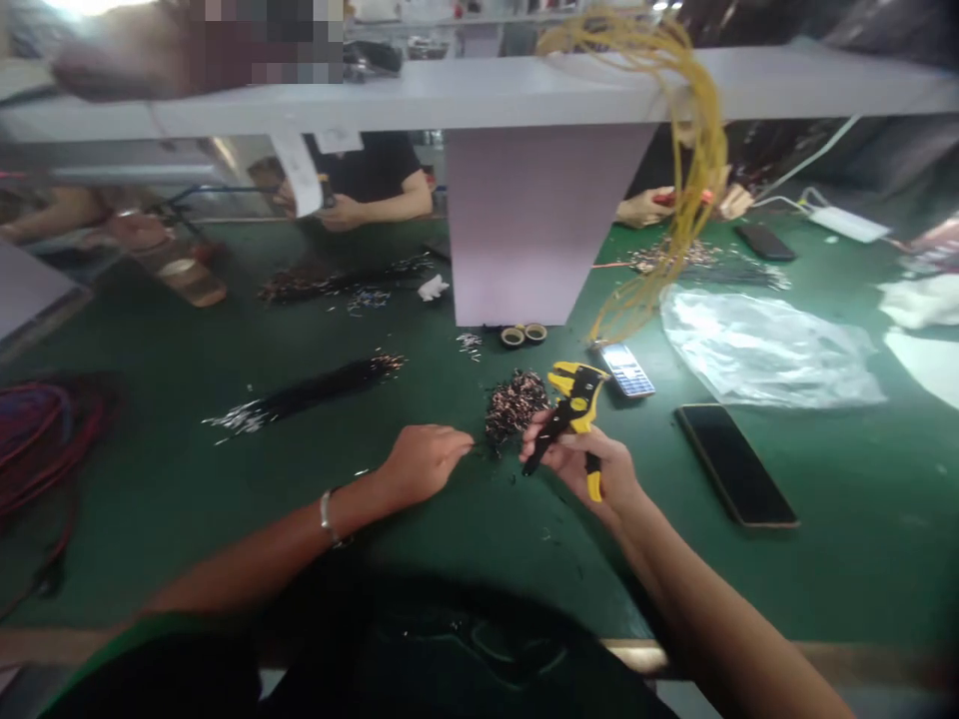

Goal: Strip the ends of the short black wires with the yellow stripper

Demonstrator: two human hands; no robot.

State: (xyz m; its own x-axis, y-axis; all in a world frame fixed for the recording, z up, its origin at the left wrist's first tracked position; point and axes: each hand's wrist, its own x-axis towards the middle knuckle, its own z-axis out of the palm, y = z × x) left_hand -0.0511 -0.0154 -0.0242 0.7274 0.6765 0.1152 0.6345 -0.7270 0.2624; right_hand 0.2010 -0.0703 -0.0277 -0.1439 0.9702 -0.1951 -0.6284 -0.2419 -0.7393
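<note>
My right hand point(591, 464) is wrapped round a yellow and black wire stripper point(578, 404), its jaws pointing up and away from me. My left hand point(429, 461) is closed in a pinch, with the fingertips toward the right; whatever they hold is too small to make out. Just beyond and between the hands lies a pile of small black and copper-coloured scraps point(515, 404). A bundle of black wires point(315, 389) with pale ends rests on the green table point(450, 579) to the left.
A large phone point(738, 466), a small keypad phone point(627, 369) and a plastic bag point(771, 350) lie right. Yellow wires point(700, 170) hang from the shelf point(405, 100) above a white upright panel point(524, 230). Red cables point(45, 449) lie left. People's hands show across the table.
</note>
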